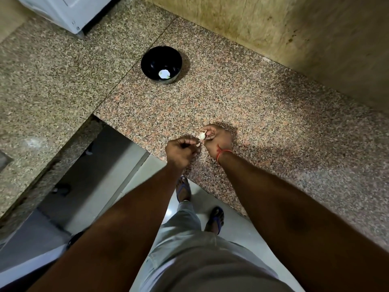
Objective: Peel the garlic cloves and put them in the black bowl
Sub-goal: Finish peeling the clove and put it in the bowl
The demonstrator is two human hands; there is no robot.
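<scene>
Above the near edge of the granite worktop [263, 114], the right hand [217, 138] is pinching a garlic clove [202, 135] while the left hand [181, 150] is gripping its loose skin. Between the two sets of fingers the clove is lying crosswise, with the black bowl [147, 64] sitting well apart, up the worktop on the left hand's side.

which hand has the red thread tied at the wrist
The right hand, which holds the garlic clove. The left hand, pinching its skin, has a bare wrist.

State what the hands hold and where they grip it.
A garlic clove: the right hand holds its far end; the left hand pinches the skin at its near end.
</scene>
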